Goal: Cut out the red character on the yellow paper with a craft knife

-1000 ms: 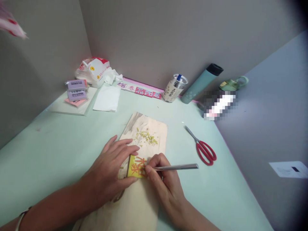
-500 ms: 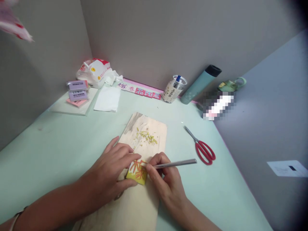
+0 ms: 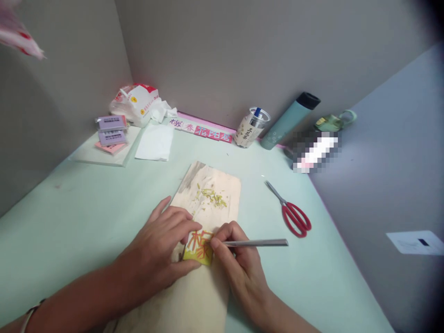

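A small square yellow carving block (image 3: pixel 198 255) with an orange character on a partly white face lies on a wooden board (image 3: pixel 208 296). My left hand (image 3: pixel 166 240) grips it, fingers at the upper edge and thumb at the lower left edge. In my right hand (image 3: pixel 239 259) is a slim silver pen-shaped carving tool (image 3: pixel 267 242), held like a pencil. Its tip meets or nears the block's right side, but my fingers hide it. Yellow-green shavings (image 3: pixel 211 196) are scattered across the board's far part.
Red-handled scissors (image 3: pixel 295 217) lie right of the board. At the back stand a clear cup (image 3: pixel 251 129), a teal tumbler (image 3: pixel 289 121) and a green-lidded bottle (image 3: pixel 333 121). Packaged blocks (image 3: pixel 113 129), a white paper (image 3: pixel 154 142) and a tissue pack (image 3: pixel 137 102) are at the back left.
The block has turned slightly counterclockwise under my left fingers. The tool's back end has swung down and a little to the right.
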{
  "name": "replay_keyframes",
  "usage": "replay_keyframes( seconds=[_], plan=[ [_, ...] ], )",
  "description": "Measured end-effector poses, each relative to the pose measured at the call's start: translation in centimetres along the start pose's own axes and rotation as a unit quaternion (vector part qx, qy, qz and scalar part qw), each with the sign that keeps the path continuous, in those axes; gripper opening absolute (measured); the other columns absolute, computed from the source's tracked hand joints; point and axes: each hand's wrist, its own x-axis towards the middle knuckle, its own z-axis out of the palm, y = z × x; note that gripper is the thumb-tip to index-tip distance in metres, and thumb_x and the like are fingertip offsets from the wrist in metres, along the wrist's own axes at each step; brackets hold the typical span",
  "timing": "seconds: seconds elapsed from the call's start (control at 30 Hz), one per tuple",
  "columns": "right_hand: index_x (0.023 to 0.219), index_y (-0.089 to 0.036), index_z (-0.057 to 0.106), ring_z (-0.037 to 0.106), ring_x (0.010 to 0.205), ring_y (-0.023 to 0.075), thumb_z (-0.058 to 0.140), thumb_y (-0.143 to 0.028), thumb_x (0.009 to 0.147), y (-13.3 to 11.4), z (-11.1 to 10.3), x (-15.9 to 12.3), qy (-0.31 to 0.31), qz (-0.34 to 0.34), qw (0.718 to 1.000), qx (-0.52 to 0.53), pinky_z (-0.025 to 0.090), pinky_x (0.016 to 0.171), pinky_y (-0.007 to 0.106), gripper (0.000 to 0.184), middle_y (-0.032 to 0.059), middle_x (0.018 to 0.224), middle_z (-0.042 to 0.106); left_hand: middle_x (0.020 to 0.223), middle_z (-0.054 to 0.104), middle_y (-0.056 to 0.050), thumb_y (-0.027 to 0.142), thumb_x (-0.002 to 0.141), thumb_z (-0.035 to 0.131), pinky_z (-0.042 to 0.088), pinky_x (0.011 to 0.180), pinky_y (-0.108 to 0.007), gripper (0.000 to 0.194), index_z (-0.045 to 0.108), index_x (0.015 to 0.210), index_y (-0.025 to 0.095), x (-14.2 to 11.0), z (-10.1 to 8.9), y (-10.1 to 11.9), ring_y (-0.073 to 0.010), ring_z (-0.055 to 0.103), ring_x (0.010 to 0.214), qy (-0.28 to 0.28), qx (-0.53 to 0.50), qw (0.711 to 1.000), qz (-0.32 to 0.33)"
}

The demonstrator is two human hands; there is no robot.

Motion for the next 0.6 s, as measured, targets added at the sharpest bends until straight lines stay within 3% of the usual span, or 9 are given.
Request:
replay_keyframes(
  seconds=[0.6],
  plan=[
    [0.080,-0.022,0.049,0.043,0.069,0.0151,0.054,-0.040,0.099,0.11,0.37,-0.22,0.008,-0.005,1.000,0.000,0.039,0.063,0.027,0.026,-0.0020,0.075,0.049,0.095,0.060,0.002,0.015,0.071,0.084,0.016,0.120,-0.054,0.049,0.058,0.112,0.023,0.06,0.02,0.09,-0.0239,0.057,0.107,0.004,0.000,1.000,-0.006]
  ],
)
